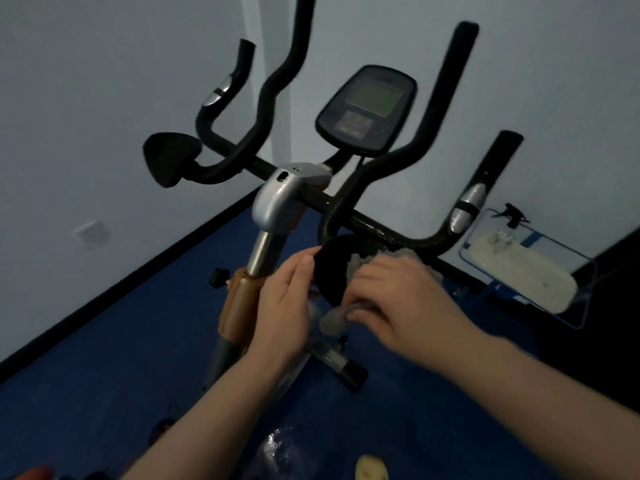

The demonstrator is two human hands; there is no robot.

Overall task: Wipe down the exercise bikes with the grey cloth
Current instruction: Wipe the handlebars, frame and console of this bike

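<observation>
The person stands over an exercise bike [277,202] in a dim room with a blue floor [104,341], working on the black elbow pad [329,271] fixed near the right end of the handlebar [377,226]. The left hand [287,299] holds the pad's near edge, thumb on top and fingers curled beneath, steadying it. The right hand [394,299] is curled round the grey cloth [349,306], which is bunched under the palm and pressed against the pad's upper face; tufts of it show above the knuckles and below the fingers. The step in hand appears to be wiping this pad, and doing it well probably means keeping the left hand's hold firm so the pad does not swivel, then drawing the cloth across the whole face and round the rim instead of rubbing one spot. Spreading the cloth flatter would likely cover more surface per pass. The matching pad [171,157] on the left, the grips and the console [367,109] probably await the same treatment. A spray bottle [512,216] lies on a tray [568,292] by the wall, within reach if the cloth dries out.
</observation>
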